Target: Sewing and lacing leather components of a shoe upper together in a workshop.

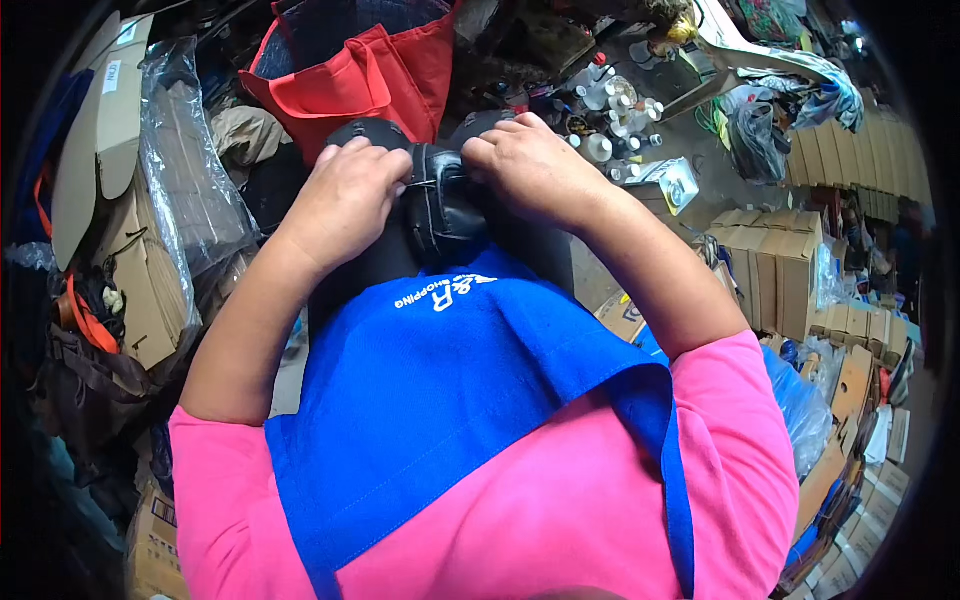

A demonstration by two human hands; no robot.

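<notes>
While both hands bend over the lap in the head view, the black item (445, 215), shiny and marked with pale stitch-like lines, sits between them, just beyond the upper edge of the blue apron (420, 390). It may be a shoe, but its shape is too hidden to be sure. Such work seems to go best with the item braced above the dark trousers (365, 270), both wrists level and the grip even from either side, so that it neither twists nor slips. Any pull is probably better slow and steady than sharp, with the stitched part turned up to the eye.

The left hand (352, 195) lies just left of the item, its fingers (392, 168) curled close together and their tips near its edge. The right hand (535, 170) is on the other side, fingers bunched and bent, with the nearest tip beside the item's upper right part. The pictures do not show whether either set of fingers is clamped on it, since the undersides are hidden. Beyond the knees stands a red bag (425, 75); white bottles (600, 148) cluster to its right.
</notes>
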